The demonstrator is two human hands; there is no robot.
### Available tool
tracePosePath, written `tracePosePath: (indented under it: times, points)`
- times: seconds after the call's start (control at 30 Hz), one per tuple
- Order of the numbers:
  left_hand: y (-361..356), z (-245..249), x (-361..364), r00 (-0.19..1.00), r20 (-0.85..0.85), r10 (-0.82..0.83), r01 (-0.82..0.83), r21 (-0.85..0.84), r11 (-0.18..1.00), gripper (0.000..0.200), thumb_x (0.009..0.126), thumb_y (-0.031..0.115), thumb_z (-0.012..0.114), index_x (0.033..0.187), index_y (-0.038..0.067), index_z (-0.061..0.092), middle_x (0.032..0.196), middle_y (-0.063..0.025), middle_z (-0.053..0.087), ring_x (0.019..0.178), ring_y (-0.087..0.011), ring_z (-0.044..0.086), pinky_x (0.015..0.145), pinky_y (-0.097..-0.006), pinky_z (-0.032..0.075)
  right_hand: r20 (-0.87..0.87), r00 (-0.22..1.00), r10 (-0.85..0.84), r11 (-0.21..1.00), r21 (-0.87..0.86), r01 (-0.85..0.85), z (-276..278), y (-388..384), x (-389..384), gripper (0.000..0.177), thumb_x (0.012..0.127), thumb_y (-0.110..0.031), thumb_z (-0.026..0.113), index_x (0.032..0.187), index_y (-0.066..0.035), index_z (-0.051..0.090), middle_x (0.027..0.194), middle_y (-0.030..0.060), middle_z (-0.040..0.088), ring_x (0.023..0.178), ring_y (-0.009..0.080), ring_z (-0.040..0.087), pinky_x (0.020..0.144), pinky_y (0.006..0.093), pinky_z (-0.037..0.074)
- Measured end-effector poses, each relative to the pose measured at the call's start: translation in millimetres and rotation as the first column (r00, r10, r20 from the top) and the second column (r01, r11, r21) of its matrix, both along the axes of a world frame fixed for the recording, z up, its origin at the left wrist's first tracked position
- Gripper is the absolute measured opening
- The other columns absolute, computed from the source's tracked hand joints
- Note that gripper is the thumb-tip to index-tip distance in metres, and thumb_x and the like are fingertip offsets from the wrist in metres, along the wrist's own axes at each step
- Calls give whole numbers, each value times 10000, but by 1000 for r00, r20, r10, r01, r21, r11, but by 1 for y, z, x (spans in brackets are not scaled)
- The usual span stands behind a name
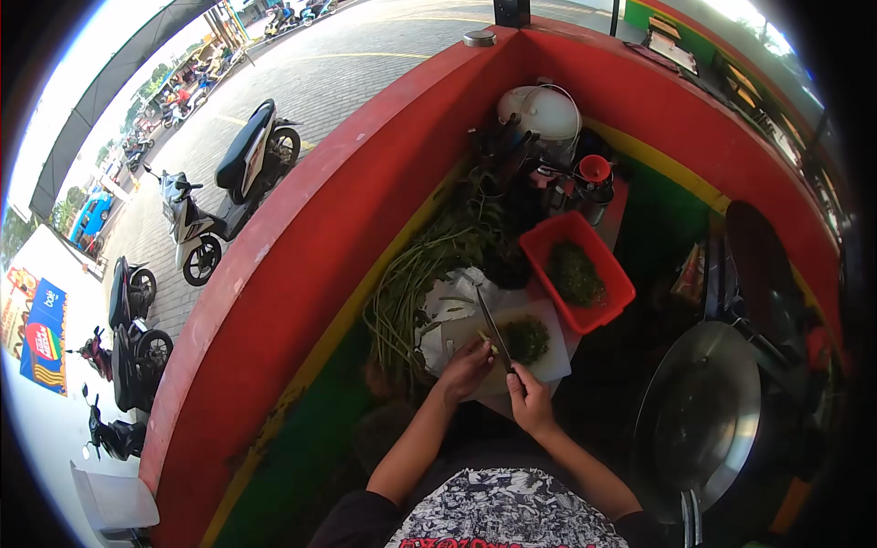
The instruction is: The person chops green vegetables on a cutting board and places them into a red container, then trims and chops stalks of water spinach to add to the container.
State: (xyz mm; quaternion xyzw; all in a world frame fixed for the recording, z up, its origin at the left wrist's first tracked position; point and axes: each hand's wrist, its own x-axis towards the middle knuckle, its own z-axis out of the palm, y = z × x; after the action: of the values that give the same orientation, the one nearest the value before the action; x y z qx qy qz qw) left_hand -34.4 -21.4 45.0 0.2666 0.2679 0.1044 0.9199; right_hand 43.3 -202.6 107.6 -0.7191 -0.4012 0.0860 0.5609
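Note:
My right hand (pixel 532 400) is closed around the handle of a knife (pixel 491 321), whose long blade points away from me and slightly left. Close beside the blade, my left hand (pixel 468 367) has its fingers bent over some green stalks (pixel 493 347) at the near left of a white cutting board (pixel 555 367). A pile of finely chopped greens (pixel 527 341) lies on the board, just right of the blade. Long leafy green stalks (pixel 393 297) are heaped to the left, partly beside a crumpled white sheet (pixel 437 315).
Beyond the board stands a red plastic tub (pixel 603 318) holding chopped greens. Farther back are a white lidded bucket (pixel 553 111) and a red funnel (pixel 595 168). A large wok (pixel 699 416) sits at right. A red wall (pixel 301 237) encloses the left; parked motorbikes (pixel 242 169) stand outside.

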Motion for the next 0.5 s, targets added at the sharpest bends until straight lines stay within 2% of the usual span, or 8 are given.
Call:
tracePosePath:
  times: [0.07,0.3,0.5]
  points:
    - [-3,10,2,999,-35,5,-6,-9,1000,354,1086,183,660,1415,87,570,1178,21,640,1040,-95,591,924,-268,512,-76,997,-13,998,-62,8,4,-2,2,357,1085,-234,628,1290,53,683,924,244,738,711,280,705,664,375,529]
    - [-5,8,7,1000,-12,9,-10,-37,999,357,1096,159,639,1441,95,573,1204,-10,640,1038,-100,600,938,-252,522,-73,997,-11,997,-81,5,13,-6,5,339,1082,-211,630,1299,44,684,929,242,738,714,284,709,668,382,533]
    - [-4,3,8,1000,12,22,-21,-43,999,307,1096,155,636,1395,98,591,1199,-3,646,1065,-107,615,957,-258,524,-82,996,18,991,-131,-29,21,-7,6,329,1085,-196,622,1310,36,682,944,239,740,703,288,702,663,383,530]
